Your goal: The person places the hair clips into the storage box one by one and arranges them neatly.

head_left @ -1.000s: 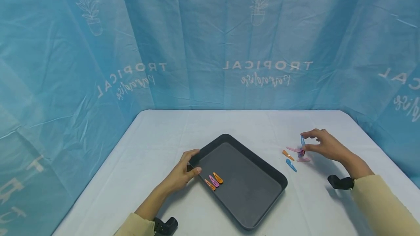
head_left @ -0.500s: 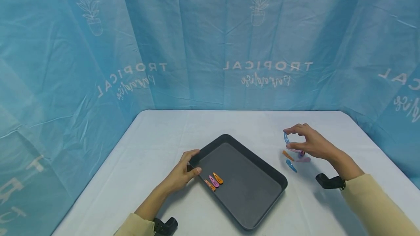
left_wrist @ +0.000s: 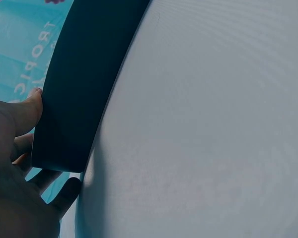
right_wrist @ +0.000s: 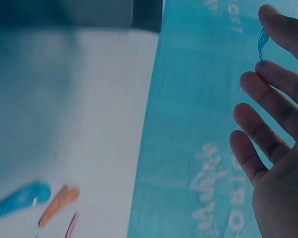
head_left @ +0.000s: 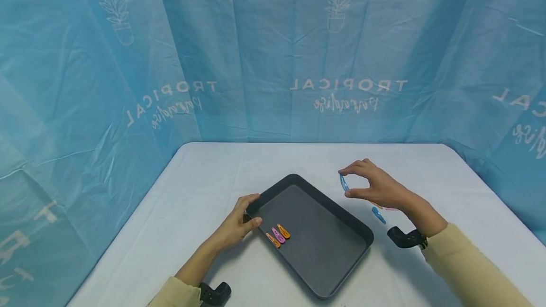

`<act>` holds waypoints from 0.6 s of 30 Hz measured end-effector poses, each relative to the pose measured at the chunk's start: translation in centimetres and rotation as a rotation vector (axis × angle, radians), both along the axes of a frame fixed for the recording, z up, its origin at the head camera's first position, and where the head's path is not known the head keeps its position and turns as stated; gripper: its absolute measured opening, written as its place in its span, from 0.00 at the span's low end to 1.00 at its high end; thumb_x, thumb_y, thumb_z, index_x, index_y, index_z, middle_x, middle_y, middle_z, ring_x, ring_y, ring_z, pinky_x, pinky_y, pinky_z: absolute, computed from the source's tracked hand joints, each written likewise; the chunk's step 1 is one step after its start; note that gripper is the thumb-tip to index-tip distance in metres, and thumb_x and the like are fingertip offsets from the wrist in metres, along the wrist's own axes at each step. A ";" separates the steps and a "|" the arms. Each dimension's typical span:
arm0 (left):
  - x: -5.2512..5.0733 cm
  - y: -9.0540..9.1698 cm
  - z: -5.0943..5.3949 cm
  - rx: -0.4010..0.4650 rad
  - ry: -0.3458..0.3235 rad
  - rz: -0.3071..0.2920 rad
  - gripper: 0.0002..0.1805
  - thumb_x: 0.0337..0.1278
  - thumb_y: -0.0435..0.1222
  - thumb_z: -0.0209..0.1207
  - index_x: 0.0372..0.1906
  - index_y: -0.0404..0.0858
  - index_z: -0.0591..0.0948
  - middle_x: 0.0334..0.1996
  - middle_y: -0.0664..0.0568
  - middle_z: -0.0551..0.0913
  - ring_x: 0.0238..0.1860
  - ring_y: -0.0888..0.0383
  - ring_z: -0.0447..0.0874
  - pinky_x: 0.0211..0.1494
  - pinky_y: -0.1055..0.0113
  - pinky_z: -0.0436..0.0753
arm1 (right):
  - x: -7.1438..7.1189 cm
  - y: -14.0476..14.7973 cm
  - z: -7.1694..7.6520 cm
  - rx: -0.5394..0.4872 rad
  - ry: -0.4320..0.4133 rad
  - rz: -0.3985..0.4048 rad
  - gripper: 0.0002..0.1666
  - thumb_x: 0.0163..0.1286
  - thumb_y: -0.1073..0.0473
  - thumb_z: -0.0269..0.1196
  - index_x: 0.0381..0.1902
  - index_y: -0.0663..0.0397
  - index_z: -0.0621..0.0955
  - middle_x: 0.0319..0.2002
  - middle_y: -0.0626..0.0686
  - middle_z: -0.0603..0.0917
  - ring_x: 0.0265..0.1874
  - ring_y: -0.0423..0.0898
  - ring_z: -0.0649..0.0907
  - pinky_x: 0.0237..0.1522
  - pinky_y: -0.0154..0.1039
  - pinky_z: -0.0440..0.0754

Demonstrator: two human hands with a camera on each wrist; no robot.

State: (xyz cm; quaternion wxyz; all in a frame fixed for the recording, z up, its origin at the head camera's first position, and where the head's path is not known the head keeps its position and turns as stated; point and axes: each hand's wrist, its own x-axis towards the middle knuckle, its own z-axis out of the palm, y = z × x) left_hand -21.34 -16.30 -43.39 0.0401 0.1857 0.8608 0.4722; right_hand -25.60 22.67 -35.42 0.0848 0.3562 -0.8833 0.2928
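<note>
A blue hair clip (head_left: 343,182) is pinched end to end between thumb and index finger of my right hand (head_left: 377,186), above the table right of the tray's far part. The right wrist view shows that clip (right_wrist: 261,44) between the tips, the right hand's (right_wrist: 280,111) other fingers spread. My left hand (head_left: 236,221) grips the left corner of the dark grey tray (head_left: 315,240); in the left wrist view the left hand's (left_wrist: 25,158) thumb lies on the tray's (left_wrist: 84,84) edge. Inside the tray, near that corner, lie an orange clip (head_left: 283,231), a pink clip (head_left: 278,235) and another orange clip (head_left: 273,240).
On the white table (head_left: 222,169), right of the tray, lie another blue clip (head_left: 378,215), an orange clip (right_wrist: 58,206) and a pink one (right_wrist: 72,225), partly hidden by the right hand in the head view. Blue curtains (head_left: 264,60) stand behind and beside the table.
My right hand has carried the pinched blue clip leftward from the loose clips to near the tray. The left hand, the tray and the clips inside it have stayed put.
</note>
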 end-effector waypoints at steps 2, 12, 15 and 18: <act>0.0 0.0 -0.1 0.000 -0.001 -0.001 0.36 0.62 0.41 0.57 0.72 0.44 0.57 0.71 0.47 0.55 0.74 0.42 0.50 0.70 0.39 0.56 | 0.2 -0.9 0.1 0.008 -0.019 0.008 0.31 0.58 0.49 0.69 0.59 0.49 0.76 0.54 0.48 0.78 0.56 0.47 0.71 0.55 0.56 0.73; 0.0 -0.1 -0.2 -0.004 0.002 0.000 0.35 0.62 0.41 0.57 0.72 0.45 0.58 0.71 0.47 0.55 0.74 0.43 0.49 0.70 0.40 0.56 | 0.5 -4.7 -0.1 0.043 -0.026 0.099 0.31 0.59 0.47 0.67 0.60 0.46 0.75 0.55 0.47 0.77 0.55 0.45 0.71 0.52 0.52 0.75; 0.0 -0.1 -0.2 -0.002 0.004 -0.001 0.35 0.62 0.40 0.57 0.72 0.45 0.58 0.71 0.47 0.56 0.74 0.43 0.49 0.70 0.40 0.56 | 0.5 -5.7 -0.2 0.060 -0.052 0.110 0.31 0.59 0.48 0.68 0.60 0.45 0.75 0.55 0.47 0.77 0.55 0.45 0.71 0.54 0.52 0.75; 0.0 -0.1 -0.1 0.000 0.007 -0.001 0.34 0.62 0.40 0.57 0.71 0.46 0.58 0.71 0.47 0.56 0.74 0.43 0.50 0.70 0.40 0.57 | 0.4 -6.6 -0.4 0.082 -0.060 0.117 0.31 0.58 0.50 0.68 0.60 0.45 0.75 0.55 0.47 0.77 0.55 0.45 0.71 0.54 0.51 0.74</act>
